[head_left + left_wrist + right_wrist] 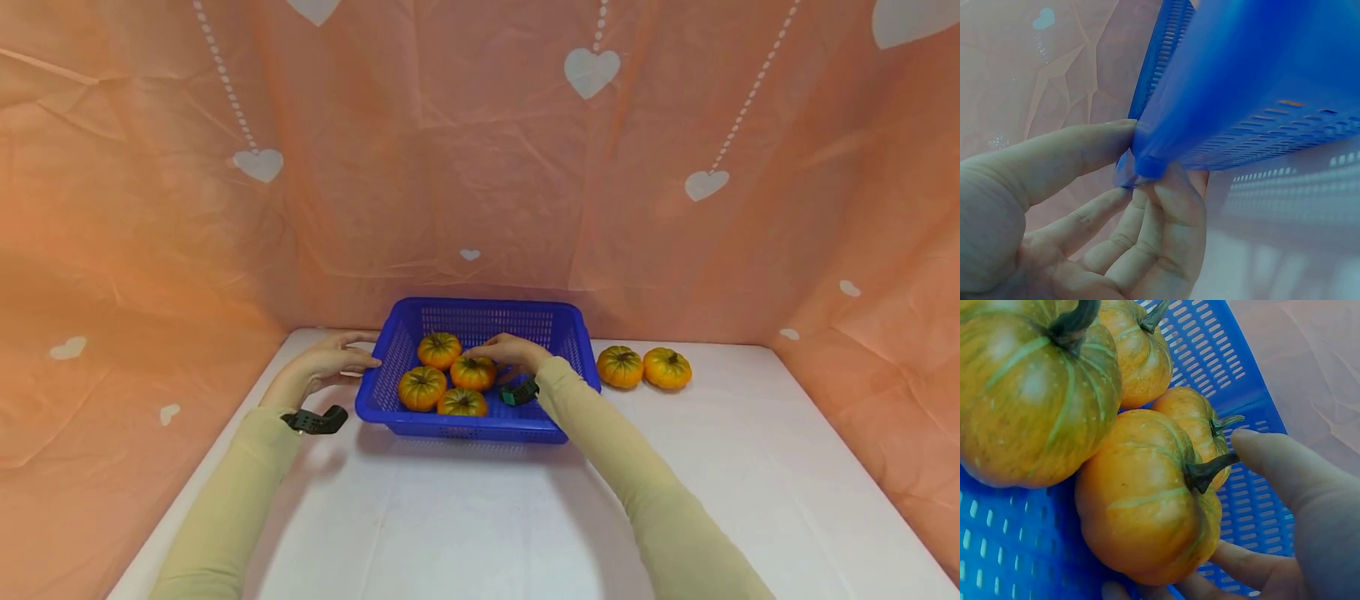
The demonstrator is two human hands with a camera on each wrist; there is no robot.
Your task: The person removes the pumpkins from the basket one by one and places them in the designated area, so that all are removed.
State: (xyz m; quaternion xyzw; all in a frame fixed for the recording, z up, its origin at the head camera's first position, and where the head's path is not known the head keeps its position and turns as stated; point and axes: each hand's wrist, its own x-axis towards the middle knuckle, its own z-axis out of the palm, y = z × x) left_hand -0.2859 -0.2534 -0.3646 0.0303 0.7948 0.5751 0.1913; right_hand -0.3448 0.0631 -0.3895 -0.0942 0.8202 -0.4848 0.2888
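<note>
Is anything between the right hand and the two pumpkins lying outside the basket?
Yes: the right wall of the blue basket. The right hand is inside it. The nearer pumpkin also stands between that wall and the farther pumpkin.

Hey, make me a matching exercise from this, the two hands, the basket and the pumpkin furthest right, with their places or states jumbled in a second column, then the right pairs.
Column one
1. Left hand
2. Right hand
3. Blue basket
4. Rightmost pumpkin in the head view

Column two
A. Has four pumpkins in it
B. On the white table, outside the basket
C. Holds the basket's edge
D. Reaches inside the basket

Pairs: 1-C, 2-D, 3-A, 4-B
</note>
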